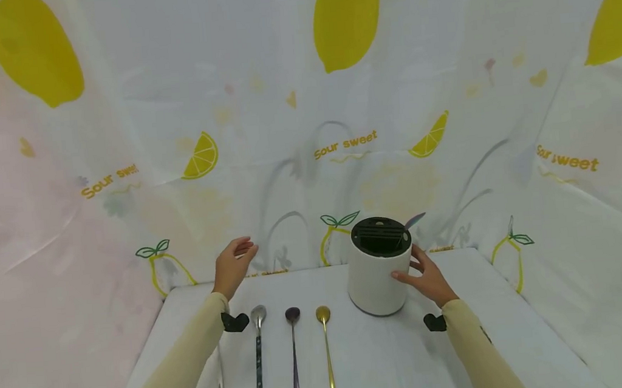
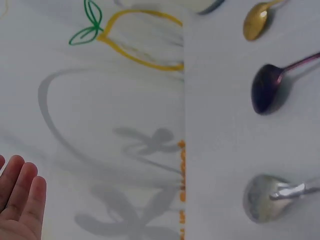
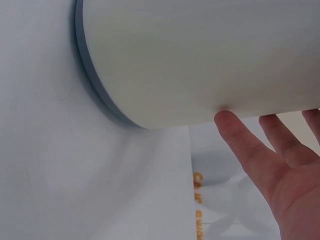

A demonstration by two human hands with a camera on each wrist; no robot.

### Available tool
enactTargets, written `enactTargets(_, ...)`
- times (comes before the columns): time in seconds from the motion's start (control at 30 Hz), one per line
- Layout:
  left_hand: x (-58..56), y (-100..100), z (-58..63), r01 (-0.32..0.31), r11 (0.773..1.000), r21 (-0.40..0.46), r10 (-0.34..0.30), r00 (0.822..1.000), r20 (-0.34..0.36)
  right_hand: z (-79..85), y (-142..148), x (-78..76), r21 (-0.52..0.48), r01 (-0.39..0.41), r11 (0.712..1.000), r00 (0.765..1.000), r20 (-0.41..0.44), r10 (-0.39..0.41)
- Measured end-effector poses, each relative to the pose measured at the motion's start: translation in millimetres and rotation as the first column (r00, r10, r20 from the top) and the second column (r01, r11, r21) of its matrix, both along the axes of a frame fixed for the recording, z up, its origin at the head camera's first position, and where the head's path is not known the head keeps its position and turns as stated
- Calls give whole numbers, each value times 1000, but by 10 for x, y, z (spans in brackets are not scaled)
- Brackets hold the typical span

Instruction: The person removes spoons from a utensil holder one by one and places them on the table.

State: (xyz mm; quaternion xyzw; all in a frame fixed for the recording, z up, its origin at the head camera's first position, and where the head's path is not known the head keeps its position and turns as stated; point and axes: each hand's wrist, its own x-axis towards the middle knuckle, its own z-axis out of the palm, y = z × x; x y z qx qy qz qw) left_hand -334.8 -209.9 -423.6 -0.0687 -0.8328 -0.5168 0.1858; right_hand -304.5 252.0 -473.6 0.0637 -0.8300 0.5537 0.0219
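My right hand (image 1: 427,277) touches the right side of a white utensil holder (image 1: 375,283) with a black slotted top, thumb in front and fingers behind. In the right wrist view its fingertips meet the smooth white wall (image 3: 200,60). An iridescent utensil tip (image 1: 415,220) shows at the holder's right rim. My left hand (image 1: 234,264) hovers over the table's back edge, holding nothing, fingers slightly bent. Nearest to it lies a silver spoon (image 1: 257,326) with a dark studded handle. Beside that are a dark purple spoon (image 1: 292,317) and a gold spoon (image 1: 323,316).
Another thin silver handle (image 1: 219,368) lies at the left, its upper part hidden by my left sleeve. The white table (image 1: 381,359) is bounded behind and at the sides by lemon-print cloth (image 1: 261,112).
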Motion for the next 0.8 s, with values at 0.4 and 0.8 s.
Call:
enactTargets(0.4,-29,926,459,226,971,79,-217,971,-104,88,-44,6,-22,-15,1000,1000,26,16)
enactTargets(0.8,25,1568,528,355,934,34,-352,933,-74,-22,-72,-69,-27,11,1000,1000,1,-11)
